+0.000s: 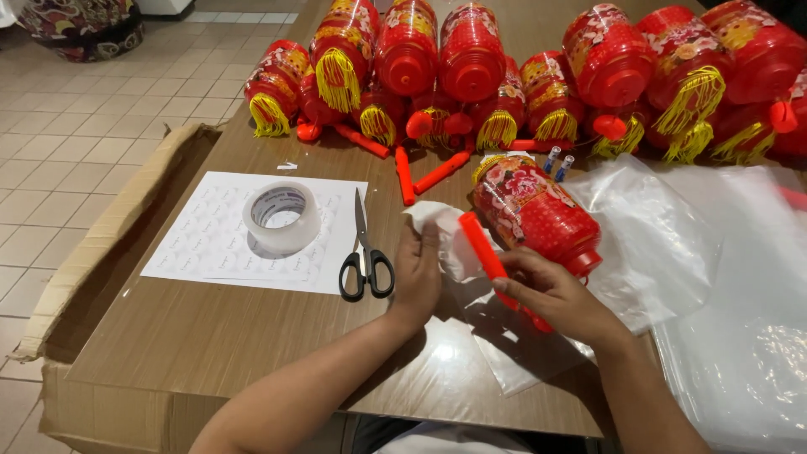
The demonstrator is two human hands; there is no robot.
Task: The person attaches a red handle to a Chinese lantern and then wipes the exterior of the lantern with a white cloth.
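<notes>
- One roll of clear packing tape (282,217)
- One pair of black-handled scissors (366,252)
- One white sticker sheet (210,252)
- Two small blue-capped batteries (557,161)
- One open brown cardboard box (92,252)

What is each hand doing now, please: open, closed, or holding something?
Left hand: pinching the edge of the clear plastic bag.
Right hand: closed on the red stick by the red lantern.
</notes>
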